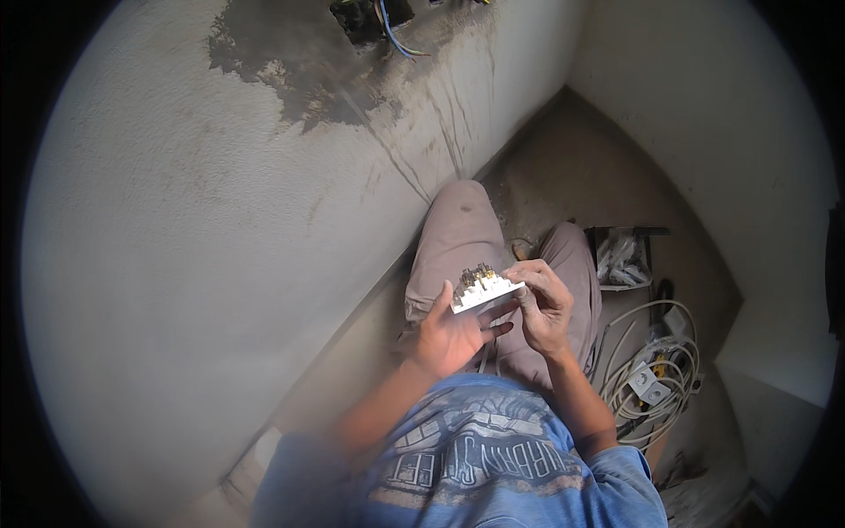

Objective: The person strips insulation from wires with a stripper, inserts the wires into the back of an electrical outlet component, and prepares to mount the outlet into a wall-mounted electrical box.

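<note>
Above my lap I have an electrical socket (486, 293), its white face turned down and its metal terminal parts facing up. My left hand (444, 339) supports the left end, with the thumb on the edge and the fingers reaching below it. At the opposite end my right hand (544, 308) pinches the socket between thumb and fingers. The socket tilts slightly, its right end higher. Its underside is hidden from this view.
Ahead, loose wires (400, 44) hang from a wall box (356, 22) amid grey patched plaster (290, 62). On the floor to the right lie a coil of pale cable (691, 352), white sockets (649, 385) and a dark box (656, 231) holding plastic bags (623, 260).
</note>
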Available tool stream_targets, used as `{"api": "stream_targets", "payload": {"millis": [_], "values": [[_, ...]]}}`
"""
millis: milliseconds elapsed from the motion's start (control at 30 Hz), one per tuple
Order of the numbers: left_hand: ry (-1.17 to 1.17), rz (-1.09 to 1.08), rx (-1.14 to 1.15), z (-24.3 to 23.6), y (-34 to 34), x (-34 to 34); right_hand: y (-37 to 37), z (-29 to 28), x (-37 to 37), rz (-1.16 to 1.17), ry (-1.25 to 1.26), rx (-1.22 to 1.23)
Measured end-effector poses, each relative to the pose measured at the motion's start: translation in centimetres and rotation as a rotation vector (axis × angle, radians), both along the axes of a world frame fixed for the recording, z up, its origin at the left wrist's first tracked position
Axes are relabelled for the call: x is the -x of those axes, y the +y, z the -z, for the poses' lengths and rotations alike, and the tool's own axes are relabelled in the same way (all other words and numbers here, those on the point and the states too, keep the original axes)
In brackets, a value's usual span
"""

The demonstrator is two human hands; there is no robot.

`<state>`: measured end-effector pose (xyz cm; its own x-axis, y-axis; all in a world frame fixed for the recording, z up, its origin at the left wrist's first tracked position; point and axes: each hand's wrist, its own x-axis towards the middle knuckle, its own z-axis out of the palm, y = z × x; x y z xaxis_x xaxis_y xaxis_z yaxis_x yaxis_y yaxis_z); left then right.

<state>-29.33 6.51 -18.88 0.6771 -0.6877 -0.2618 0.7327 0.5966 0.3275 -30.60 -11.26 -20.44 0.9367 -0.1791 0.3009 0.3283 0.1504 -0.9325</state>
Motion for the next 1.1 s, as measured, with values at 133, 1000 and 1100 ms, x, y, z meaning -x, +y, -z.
{"api": "stream_targets", "payload": {"millis": [133,1000,1100], "values": [[-0.100,-0.029,-0.128,0.1,-0.1,0.1,-0.3,-0.5,0.0,-0.021,0.084,-0.079],[-0.172,-0.085,0.146,-1.3,0.4,-6.1,-3.4,-14.9,-5.7,0.092,-0.230,0.178],[-0.242,-0.096,0.146,-3.0,-1.2,-7.8,-7.4,-20.3,-0.7,-0.033,-0.705,-0.269]]}}
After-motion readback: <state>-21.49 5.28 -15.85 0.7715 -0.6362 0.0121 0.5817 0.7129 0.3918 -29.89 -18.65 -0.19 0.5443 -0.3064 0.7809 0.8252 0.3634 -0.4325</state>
